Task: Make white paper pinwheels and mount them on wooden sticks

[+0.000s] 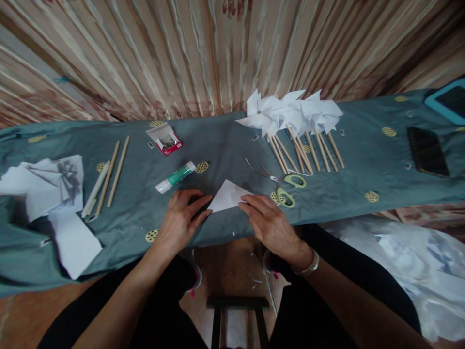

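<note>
A white sheet of paper folded into a triangle [228,196] lies at the front of the cloth-covered table, its peak pointing away from me. My left hand [179,218] pinches its left corner between thumb and fingers. At the right corner, the fingers of my right hand [271,223] close on the paper; a bracelet circles that wrist. Green-handled scissors [279,182] rest just beyond my right hand. A glue stick [176,177] with a green label lies past my left hand.
Paper pinwheels on wooden sticks [290,114] lie at the back right. A small red box of metal pins [169,143] sits back left. Loose sticks [112,177] and white paper pieces [43,186] occupy the left. A dark phone [428,151] lies far right. A plastic bag [410,261] is below.
</note>
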### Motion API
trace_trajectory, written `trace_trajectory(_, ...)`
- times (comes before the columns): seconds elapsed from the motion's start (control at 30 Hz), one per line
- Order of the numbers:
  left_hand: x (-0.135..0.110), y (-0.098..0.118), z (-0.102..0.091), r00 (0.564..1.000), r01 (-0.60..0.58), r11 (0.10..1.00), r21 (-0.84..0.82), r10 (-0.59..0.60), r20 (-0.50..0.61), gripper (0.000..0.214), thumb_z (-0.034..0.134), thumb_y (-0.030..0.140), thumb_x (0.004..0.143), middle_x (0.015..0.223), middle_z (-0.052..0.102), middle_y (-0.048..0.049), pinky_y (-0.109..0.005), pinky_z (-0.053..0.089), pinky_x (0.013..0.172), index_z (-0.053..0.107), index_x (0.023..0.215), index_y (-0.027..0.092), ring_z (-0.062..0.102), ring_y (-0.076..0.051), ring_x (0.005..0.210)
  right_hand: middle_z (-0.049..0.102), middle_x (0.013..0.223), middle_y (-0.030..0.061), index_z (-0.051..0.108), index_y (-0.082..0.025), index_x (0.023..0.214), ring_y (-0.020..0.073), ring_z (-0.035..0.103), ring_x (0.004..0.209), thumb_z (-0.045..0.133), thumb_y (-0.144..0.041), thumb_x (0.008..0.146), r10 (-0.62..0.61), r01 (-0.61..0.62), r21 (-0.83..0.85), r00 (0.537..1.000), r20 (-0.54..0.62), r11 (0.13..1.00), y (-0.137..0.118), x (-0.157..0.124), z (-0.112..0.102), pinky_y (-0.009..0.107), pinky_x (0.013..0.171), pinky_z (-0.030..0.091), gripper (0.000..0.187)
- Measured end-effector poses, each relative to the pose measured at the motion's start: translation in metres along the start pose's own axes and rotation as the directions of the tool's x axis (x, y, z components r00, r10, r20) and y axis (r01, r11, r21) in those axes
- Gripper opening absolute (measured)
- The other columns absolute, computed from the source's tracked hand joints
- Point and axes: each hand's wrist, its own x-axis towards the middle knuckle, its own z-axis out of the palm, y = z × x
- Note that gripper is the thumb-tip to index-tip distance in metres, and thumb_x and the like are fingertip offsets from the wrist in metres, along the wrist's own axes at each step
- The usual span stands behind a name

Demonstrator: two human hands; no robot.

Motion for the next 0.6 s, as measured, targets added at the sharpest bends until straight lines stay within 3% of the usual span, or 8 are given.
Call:
trace_trajectory(0.4,-0.012,-0.005,-0.007,0.998,0.056,0.995,-0.077,-0.057,-0.008,0.03,0.053,0.034,0.096,0.113,0.062,-0.0094,-0.044,0.049,0.094,0.066,0.12,0.021,0.057,-0.025,0.107,0.064,0.128,0.013,0.062,-0.014,0.123,0.0271,0.055,0.117,0.044,-0.004,0.09,0.013,-0.013,0.023,1.0,0.007,1.0,0.001,-0.001,0.0,0.048,0.104,0.051,0.039)
trace_trajectory(0.6,-0.011,-0.003,-0.007,0.991,0.124,0.984,-0.126,-0.128,-0.025,0.031,0.048,0.036,0.097,0.11,0.064,-0.0089,-0.041,0.051,0.094,0.069,0.113,0.02,0.059,-0.024,0.105,0.067,0.123,0.012,0.063,-0.018,0.121,0.025,0.06,0.112,0.044,-0.012,0.095,0.05,-0.038,0.088,0.99,-0.131,0.995,-0.001,0.005,-0.003,0.046,0.099,0.053,0.033)
